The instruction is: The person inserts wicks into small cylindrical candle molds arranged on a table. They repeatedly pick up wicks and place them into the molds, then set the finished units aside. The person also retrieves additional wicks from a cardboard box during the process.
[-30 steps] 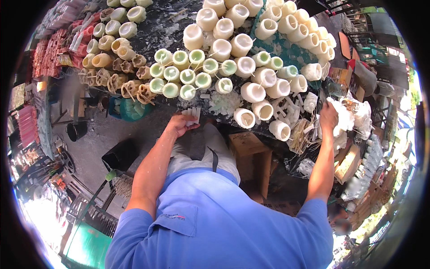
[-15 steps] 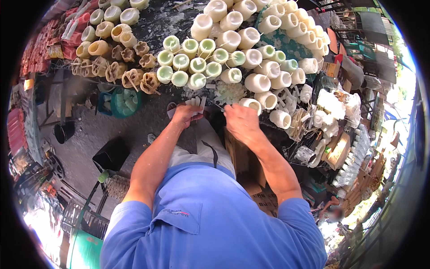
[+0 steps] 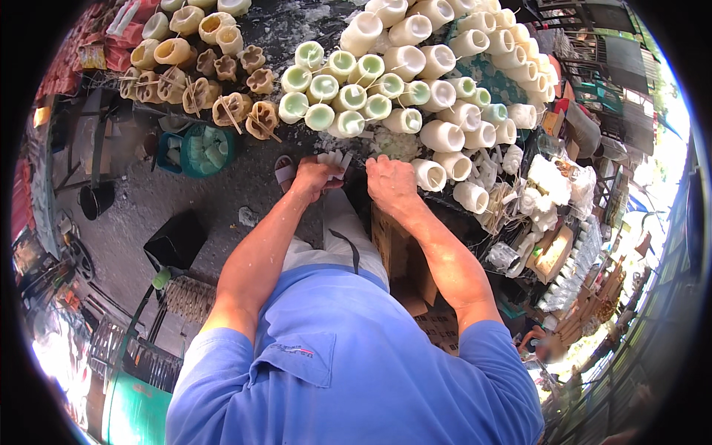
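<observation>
My left hand (image 3: 314, 178) is closed around several short white wax sticks (image 3: 337, 160), whose ends poke out past the fingers. To its right, my right hand (image 3: 391, 182) is curled shut at the near edge of the dark table; whatever is inside its fingers is hidden. Just beyond the hands stand pale green candles (image 3: 323, 89) in rows, wicks hanging over some rims. Cream candles (image 3: 404, 62) lie and stand behind them and to the right, with one cream candle (image 3: 429, 175) close beside my right hand.
Brown, flower-shaped wax shells (image 3: 231, 109) sit at the table's left end. Below them on the floor is a teal basin (image 3: 194, 172) with pale pieces inside. A black bin (image 3: 176, 241) stands left, a cardboard box (image 3: 397, 252) right of my legs. White wax scraps (image 3: 547, 178) pile up at right.
The view has shifted, so the table's things sit further right. A thin tool showed at my right fingers earlier; now it is out of sight. My left hand still holds the sticks.
</observation>
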Available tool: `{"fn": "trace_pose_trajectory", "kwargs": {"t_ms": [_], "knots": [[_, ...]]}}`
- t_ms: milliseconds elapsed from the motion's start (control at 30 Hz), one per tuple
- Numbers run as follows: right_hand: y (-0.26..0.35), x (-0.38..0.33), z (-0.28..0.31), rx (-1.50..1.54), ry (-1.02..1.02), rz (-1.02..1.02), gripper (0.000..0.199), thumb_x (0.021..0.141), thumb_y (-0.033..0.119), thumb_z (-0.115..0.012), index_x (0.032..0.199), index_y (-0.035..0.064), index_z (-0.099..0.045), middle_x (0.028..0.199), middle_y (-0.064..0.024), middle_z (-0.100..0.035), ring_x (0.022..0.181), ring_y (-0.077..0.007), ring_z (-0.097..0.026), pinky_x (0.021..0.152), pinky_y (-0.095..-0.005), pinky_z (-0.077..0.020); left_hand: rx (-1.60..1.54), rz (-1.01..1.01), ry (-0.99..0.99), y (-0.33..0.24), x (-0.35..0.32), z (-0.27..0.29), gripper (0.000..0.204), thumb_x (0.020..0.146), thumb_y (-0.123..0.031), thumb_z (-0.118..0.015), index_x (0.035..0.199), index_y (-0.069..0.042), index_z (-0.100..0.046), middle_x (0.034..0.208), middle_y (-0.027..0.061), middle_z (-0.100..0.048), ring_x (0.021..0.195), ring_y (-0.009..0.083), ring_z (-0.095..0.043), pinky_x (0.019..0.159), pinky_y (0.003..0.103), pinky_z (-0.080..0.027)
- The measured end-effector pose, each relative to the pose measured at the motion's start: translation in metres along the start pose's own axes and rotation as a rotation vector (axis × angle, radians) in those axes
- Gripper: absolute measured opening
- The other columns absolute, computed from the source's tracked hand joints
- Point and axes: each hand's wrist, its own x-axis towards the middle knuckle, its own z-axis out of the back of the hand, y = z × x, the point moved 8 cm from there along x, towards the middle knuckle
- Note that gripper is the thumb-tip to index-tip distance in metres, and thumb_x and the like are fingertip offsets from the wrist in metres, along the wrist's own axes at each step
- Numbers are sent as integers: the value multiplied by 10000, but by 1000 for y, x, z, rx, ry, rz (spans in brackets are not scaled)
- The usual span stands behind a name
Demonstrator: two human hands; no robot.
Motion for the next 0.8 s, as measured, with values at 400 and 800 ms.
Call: {"fn": "trace_pose_trajectory", "kwargs": {"t_ms": [400, 800], "knots": [[8, 13, -7, 114, -22, -21, 174, 934, 146, -591, 937, 43, -731, 835, -168, -749, 729, -370, -773, 618, -488, -608, 84, -99, -25, -14, -8, -3, 217, 881, 29, -800, 1091, 5, -749, 1073, 94, -768, 942, 240, -763, 784, 421, -695], [-3, -4, 9, 58, -208, 96, 98, 906, 150, -651, 943, 69, -690, 845, -127, -700, 707, -316, -756, 612, -451, -594, 151, 44, -28, -13, -7, -6, 250, 865, -7, -842, 1097, 13, -753, 1035, 114, -771, 865, 245, -763, 705, 388, -685]]}}
